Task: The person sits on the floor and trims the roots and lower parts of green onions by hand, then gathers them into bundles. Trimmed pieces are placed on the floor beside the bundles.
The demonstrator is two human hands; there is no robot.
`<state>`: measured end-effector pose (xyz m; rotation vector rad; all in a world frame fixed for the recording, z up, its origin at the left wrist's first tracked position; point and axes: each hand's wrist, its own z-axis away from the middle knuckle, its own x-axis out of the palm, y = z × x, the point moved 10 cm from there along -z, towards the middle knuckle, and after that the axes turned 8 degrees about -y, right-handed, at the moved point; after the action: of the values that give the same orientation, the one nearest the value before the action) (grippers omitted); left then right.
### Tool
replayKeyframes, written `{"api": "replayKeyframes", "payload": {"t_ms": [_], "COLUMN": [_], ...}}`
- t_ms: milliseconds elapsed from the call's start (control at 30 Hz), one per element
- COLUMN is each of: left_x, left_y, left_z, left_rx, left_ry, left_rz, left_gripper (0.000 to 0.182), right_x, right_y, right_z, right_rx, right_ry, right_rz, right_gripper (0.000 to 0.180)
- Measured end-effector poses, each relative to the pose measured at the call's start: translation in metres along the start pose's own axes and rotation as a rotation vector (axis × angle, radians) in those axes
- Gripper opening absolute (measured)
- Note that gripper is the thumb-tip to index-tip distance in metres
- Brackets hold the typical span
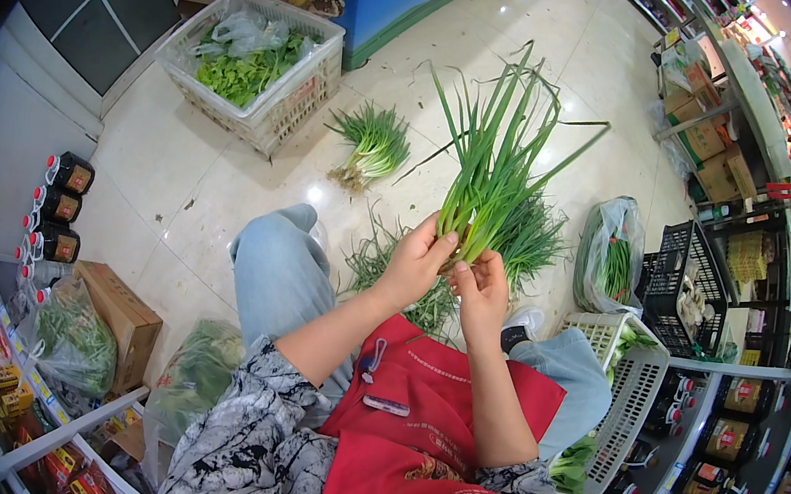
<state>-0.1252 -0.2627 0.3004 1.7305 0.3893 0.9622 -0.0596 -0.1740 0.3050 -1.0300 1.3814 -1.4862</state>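
Observation:
Above my lap, my left hand (420,261) is closed around the lower stalks of a bunch of green onions (499,156), whose long leaves point away from me. My right hand (483,284) pinches at the root end of the same bunch with thumb and fingers. Beneath and beyond my right hand, more thin green onions (537,238) lie on the floor. Loose green leaves and scraps (380,252) are heaped between my legs, partly hidden by my hands. A separate small bunch with brown roots (370,148) lies farther off to the left.
A white plastic crate of leafy greens (311,92) stands at the upper left. To the right are a bagged bundle of green stalks (615,266), a black crate (687,283) and a white basket (636,395). Bagged vegetables (200,364) and a cardboard box (127,318) are at the lower left.

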Motion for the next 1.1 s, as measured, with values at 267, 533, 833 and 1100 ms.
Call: {"api": "replayKeyframes", "payload": {"t_ms": [267,533,833,1100], "left_x": [-0.004,-0.007,-0.007,-0.011], "left_y": [0.014,-0.006,-0.002,-0.004], "left_z": [-0.004,0.003,0.002,-0.001], "left_rx": [0.18,-0.017,0.053,0.051], "left_ry": [0.07,0.135,0.137,0.156], "left_rz": [-0.141,-0.086,-0.273,-0.29], "left_gripper": [0.015,0.017,0.02,0.02], "right_x": [-0.006,0.019,-0.01,-0.015], "right_y": [-0.087,-0.102,-0.066,-0.042], "right_z": [0.015,0.003,-0.019,-0.025], "right_rx": [-0.418,-0.429,-0.032,0.032], "right_ry": [0.298,0.262,0.262,0.234], "right_rz": [0.743,1.059,0.775,0.689], "right_gripper": [0.018,0.008,0.017,0.02]}}
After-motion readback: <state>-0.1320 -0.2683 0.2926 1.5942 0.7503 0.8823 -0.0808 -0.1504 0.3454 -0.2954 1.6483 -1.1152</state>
